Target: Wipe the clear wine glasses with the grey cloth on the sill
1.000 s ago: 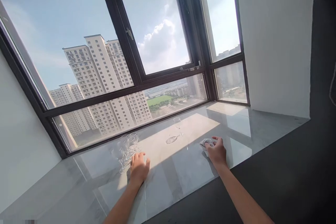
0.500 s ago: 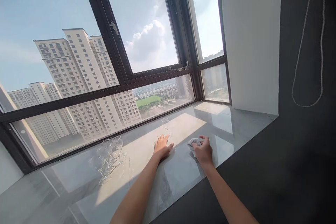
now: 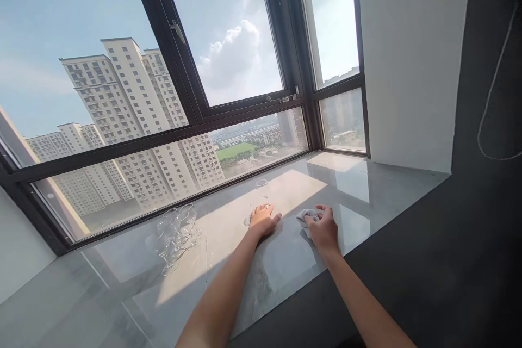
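My left hand (image 3: 264,221) is low over the windowsill (image 3: 281,277), thumb apart and fingers stretched forward. Just past its fingertips stands a clear stemmed glass (image 3: 262,187), its lower part partly hidden by the fingers. Another clear, glass-like edge (image 3: 247,221) peeks out at the left of that hand; what lies under the palm is hidden. My right hand (image 3: 324,228) pinches a crumpled white cloth (image 3: 306,217) just above or on the sill; contact cannot be made out. Several clear stemmed glasses (image 3: 177,231) stand grouped toward the left.
A dark-framed window (image 3: 248,115) runs along the back of the sill, with a white wall (image 3: 408,65) at the right. The sill's front edge (image 3: 387,223) drops to a dark area. A cord loop (image 3: 495,81) hangs at far right. Sunlight patches and reflections cover the stone.
The view has shifted slightly, so the scene sits further right. My left hand's fingers look drawn closer together near the stemmed glass. My right hand keeps the cloth in about the same place.
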`<control>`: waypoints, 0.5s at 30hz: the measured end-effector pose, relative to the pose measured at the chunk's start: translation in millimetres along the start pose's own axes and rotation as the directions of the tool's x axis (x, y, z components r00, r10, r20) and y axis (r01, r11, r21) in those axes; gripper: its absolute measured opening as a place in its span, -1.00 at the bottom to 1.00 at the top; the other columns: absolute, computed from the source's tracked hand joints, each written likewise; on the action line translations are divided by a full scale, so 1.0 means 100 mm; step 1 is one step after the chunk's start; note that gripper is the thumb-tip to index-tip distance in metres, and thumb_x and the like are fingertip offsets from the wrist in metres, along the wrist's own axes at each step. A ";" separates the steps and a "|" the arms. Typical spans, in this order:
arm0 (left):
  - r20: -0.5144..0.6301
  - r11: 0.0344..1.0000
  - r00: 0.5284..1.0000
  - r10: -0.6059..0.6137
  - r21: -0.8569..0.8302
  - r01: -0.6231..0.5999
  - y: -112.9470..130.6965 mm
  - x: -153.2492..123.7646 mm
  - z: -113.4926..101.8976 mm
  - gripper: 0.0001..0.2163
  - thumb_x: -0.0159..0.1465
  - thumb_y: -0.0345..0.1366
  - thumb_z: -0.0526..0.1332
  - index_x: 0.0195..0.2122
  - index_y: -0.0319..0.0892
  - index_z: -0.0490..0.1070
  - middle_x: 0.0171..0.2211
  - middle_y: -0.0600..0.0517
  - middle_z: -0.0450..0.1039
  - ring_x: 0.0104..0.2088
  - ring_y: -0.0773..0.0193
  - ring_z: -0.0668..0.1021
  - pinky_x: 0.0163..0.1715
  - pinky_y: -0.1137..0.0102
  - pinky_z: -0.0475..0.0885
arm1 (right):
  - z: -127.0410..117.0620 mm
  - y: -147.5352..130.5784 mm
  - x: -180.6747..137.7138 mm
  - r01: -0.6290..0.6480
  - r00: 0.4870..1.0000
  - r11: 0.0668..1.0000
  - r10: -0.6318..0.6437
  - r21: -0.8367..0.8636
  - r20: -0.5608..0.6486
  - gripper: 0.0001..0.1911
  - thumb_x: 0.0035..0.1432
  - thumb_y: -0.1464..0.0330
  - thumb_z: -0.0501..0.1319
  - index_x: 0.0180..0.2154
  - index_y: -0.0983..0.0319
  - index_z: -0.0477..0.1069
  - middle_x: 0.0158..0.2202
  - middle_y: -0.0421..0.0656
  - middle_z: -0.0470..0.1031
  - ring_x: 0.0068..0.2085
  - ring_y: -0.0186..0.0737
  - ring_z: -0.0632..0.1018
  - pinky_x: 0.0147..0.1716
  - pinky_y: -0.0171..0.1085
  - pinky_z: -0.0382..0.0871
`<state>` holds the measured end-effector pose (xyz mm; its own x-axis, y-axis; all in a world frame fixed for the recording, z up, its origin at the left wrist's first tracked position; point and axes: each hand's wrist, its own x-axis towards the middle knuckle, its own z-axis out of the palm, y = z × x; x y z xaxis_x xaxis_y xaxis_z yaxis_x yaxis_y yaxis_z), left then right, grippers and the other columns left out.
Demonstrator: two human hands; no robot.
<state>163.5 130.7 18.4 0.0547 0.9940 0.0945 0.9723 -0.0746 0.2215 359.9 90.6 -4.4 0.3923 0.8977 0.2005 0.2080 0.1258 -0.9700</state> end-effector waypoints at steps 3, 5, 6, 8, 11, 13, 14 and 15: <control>-0.012 0.994 0.994 0.105 0.019 -0.105 0.00 -0.35 -0.02 -0.43 0.31 0.07 -0.05 0.26 -0.10 0.25 0.29 -0.11 0.20 0.28 -0.04 0.20 0.23 0.08 0.08 | 0.00 0.01 0.00 -0.004 1.000 1.000 0.004 0.006 -0.001 -0.48 -0.01 0.17 0.22 -0.01 0.22 0.23 -0.19 0.03 0.52 -0.16 0.01 0.53 -0.27 -0.20 0.36; -0.022 0.987 0.987 0.159 0.022 -0.159 -0.02 -0.65 -0.06 -0.43 0.30 0.08 -0.03 0.25 -0.06 0.27 0.25 -0.09 0.26 0.24 -0.04 0.25 0.22 0.09 0.10 | -0.01 0.00 0.00 -0.011 1.000 1.000 0.011 0.005 0.011 -0.47 -0.01 0.16 0.22 -0.01 0.22 0.23 -0.20 0.02 0.52 -0.17 0.01 0.54 -0.28 -0.20 0.37; -0.027 0.984 0.984 0.178 0.021 -0.178 -0.04 -0.81 -0.08 -0.43 0.29 0.09 -0.01 0.26 -0.04 0.26 0.25 -0.08 0.26 0.23 -0.04 0.26 0.23 0.09 0.10 | -0.01 0.00 0.00 -0.014 1.000 1.000 0.014 0.003 0.015 -0.47 -0.01 0.16 0.23 -0.01 0.21 0.23 -0.21 0.01 0.52 -0.19 0.01 0.54 -0.28 -0.19 0.37; -0.037 0.981 0.980 0.195 0.014 -0.195 -0.11 -1.15 -0.13 -0.41 0.28 0.09 0.03 0.28 -0.02 0.24 0.27 -0.06 0.24 0.24 -0.04 0.25 0.25 0.10 0.07 | -0.03 -0.01 -0.01 -0.021 1.000 1.000 0.021 0.000 0.015 -0.47 -0.02 0.16 0.23 -0.02 0.21 0.24 -0.21 0.01 0.53 -0.22 0.00 0.54 -0.29 -0.17 0.38; -0.035 0.989 0.989 0.147 -0.003 -0.147 -0.27 -1.59 -0.23 -0.41 0.27 0.07 0.06 0.29 -0.01 0.23 0.29 -0.03 0.21 0.26 -0.04 0.23 0.28 0.12 0.05 | -0.04 -0.03 -0.02 -0.029 1.000 1.000 0.029 -0.008 0.011 -0.45 -0.05 0.15 0.24 -0.02 0.21 0.25 -0.19 0.03 0.52 -0.24 0.01 0.54 -0.31 -0.14 0.39; -0.024 0.996 0.996 0.088 -0.010 -0.088 -0.40 -1.83 -0.30 -0.40 0.26 0.05 0.07 0.30 -0.01 0.22 0.31 -0.01 0.18 0.27 -0.05 0.21 0.29 0.12 0.04 | -0.05 -0.03 -0.02 -0.027 1.000 0.999 0.028 -0.020 0.013 -0.44 -0.07 0.15 0.24 -0.03 0.21 0.25 -0.18 0.05 0.52 -0.24 0.02 0.54 -0.32 -0.13 0.39; -0.022 0.998 0.998 0.061 -0.009 -0.062 -0.48 -1.93 -0.33 -0.40 0.26 0.04 0.07 0.31 -0.01 0.22 0.32 0.00 0.17 0.28 -0.06 0.20 0.29 0.12 0.03 | -0.04 -0.03 -0.02 -0.028 1.000 0.999 0.028 -0.026 0.012 -0.44 -0.08 0.15 0.25 -0.03 0.21 0.25 -0.18 0.05 0.53 -0.24 0.02 0.54 -0.32 -0.13 0.39; -0.027 0.999 0.999 0.038 -0.006 -0.038 -0.56 -2.01 -0.35 -0.40 0.26 0.04 0.07 0.31 0.00 0.21 0.32 0.01 0.17 0.29 -0.05 0.20 0.30 0.13 0.03 | -0.04 -0.03 -0.02 -0.028 1.000 0.999 0.028 -0.030 0.011 -0.44 -0.09 0.15 0.25 -0.04 0.21 0.26 -0.18 0.06 0.53 -0.24 0.03 0.54 -0.31 -0.13 0.39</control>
<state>90.4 -67.8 20.8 0.0852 0.9880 0.1288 0.9681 -0.1127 0.2236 362.4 86.8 -1.1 0.3885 0.9054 0.1714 0.2241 0.0876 -0.9706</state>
